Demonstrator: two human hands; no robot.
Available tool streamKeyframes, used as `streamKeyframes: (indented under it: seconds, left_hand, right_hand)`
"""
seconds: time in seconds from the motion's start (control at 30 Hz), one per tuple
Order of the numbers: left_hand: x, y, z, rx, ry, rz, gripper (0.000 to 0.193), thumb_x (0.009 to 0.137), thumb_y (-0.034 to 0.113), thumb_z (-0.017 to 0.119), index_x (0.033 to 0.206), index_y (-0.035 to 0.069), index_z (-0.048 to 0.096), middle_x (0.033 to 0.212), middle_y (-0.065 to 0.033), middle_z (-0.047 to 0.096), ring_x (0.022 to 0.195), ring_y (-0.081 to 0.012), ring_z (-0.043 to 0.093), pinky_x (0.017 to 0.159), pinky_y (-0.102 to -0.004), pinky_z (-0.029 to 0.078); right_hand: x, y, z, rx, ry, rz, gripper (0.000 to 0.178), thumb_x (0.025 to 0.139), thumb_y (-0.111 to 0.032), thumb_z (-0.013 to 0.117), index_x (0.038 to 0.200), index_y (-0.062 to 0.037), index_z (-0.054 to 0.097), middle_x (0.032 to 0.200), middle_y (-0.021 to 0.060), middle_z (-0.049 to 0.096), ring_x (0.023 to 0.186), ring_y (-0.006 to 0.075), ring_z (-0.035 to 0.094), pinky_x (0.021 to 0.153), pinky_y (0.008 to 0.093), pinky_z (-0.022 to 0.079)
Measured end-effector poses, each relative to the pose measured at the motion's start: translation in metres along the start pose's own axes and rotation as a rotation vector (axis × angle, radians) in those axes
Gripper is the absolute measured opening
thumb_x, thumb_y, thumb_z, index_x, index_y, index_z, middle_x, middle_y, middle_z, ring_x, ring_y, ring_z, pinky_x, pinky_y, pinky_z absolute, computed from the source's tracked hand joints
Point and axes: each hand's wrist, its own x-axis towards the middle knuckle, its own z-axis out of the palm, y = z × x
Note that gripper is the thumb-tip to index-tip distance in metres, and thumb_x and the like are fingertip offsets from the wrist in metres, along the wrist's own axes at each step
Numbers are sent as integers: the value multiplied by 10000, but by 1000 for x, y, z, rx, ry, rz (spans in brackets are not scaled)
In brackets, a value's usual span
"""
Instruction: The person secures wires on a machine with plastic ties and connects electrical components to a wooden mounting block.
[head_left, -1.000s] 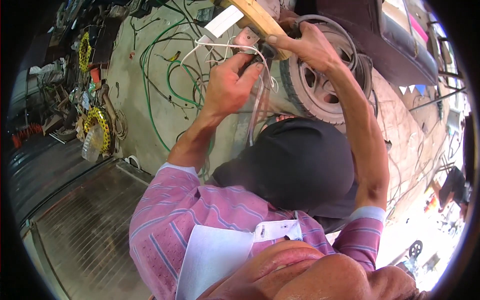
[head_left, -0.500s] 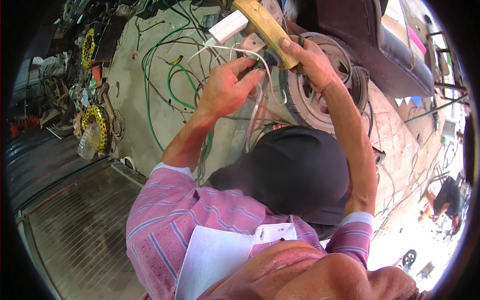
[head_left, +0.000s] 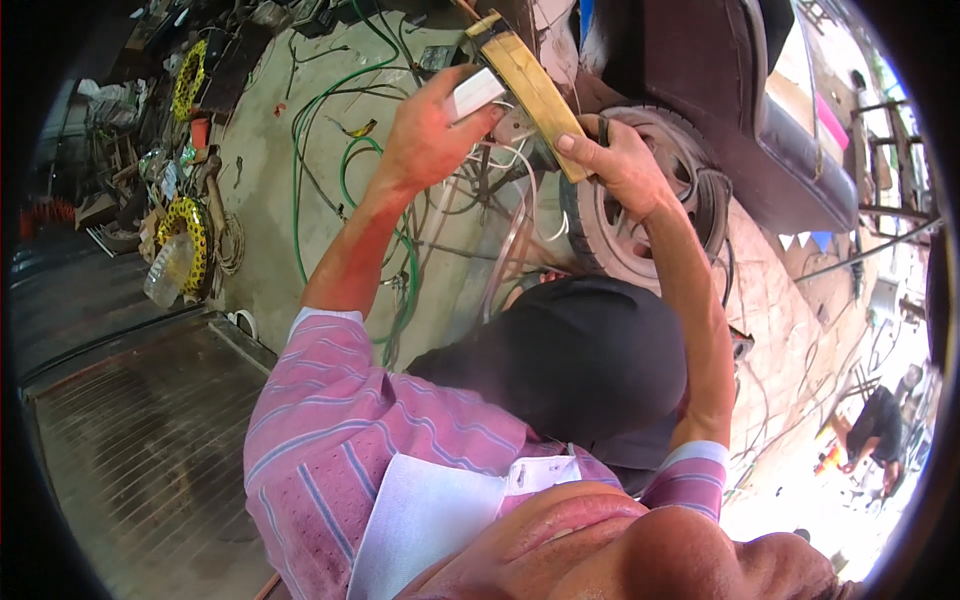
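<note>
My right hand (head_left: 625, 168) grips the near end of a long yellow board (head_left: 527, 85), thumb on top. It looks like a power strip, though its socket side is turned from view. My left hand (head_left: 422, 140) is closed round a white box-shaped power adapter (head_left: 474, 97), which sits against the board's left side. Just nearer me, a pale rounded plug (head_left: 514, 125) also meets the board. A thin white cable (head_left: 537, 190) loops below the plug and hangs down between my hands.
Under my right hand lies a tyre on a wheel (head_left: 600, 215). Green hose (head_left: 297, 190) and dark cables trail over the floor. A dark padded seat (head_left: 740, 130) stands at the far right, and yellow rings (head_left: 180, 245) with clutter at the left. Another person (head_left: 880, 425) is at the right edge.
My left hand has moved from the dark plug area near the board's near end up to the white adapter and closed on it. The board has shifted slightly nearer in the picture, still in my right hand.
</note>
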Motion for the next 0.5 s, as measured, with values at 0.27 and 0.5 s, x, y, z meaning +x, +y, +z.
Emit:
streamKeyframes:
  seconds: [0.27,0.5]
  left_hand:
    - [-7,-19,-10,328,69,363,484,867,148,798,1308,28,639,1073,-200,741,965,-272,750,809,-361,576]
    - [-26,-27,0,53,113,229,425,914,82,744,1312,-3,624,1086,-120,724,986,-160,681,842,-314,540]
  right_hand:
    - [0,-12,-2,-136,16,-101,638,801,-491,756,1101,71,719,866,97,700,829,166,616,789,314,486]
    - [-5,-17,10,-26,39,-86,526,794,-401,796,1074,41,743,793,54,698,772,115,618,744,286,485]
